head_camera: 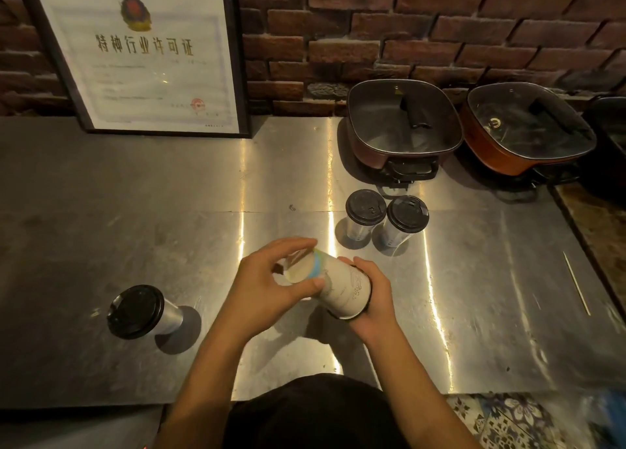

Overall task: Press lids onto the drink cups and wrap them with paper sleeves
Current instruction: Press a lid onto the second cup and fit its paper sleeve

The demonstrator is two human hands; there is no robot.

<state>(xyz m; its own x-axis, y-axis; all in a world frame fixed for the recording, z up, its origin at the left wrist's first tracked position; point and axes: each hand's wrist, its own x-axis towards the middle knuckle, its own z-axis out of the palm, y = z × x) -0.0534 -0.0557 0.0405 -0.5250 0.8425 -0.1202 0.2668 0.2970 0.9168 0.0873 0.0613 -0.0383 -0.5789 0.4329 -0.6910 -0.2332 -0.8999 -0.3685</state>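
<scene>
I hold a white drink cup (pixel 342 287) tipped on its side above the steel counter, its bottom end pointing up and left, its black-lidded end down and right. My right hand (pixel 374 291) grips the lidded end. My left hand (pixel 267 284) pinches a paper sleeve (pixel 298 265) at the cup's bottom end. Two lidded cups (pixel 366 208) (pixel 407 213) stand upright together behind my hands. A third lidded cup (pixel 135 311) stands alone at the left.
A steel counter (pixel 152 231) runs to a brick wall. A framed certificate (pixel 142 52) leans at the back left. Two lidded electric pots (pixel 403 123) (pixel 528 126) sit at the back right. A thin wooden stick (pixel 576 282) lies at the right.
</scene>
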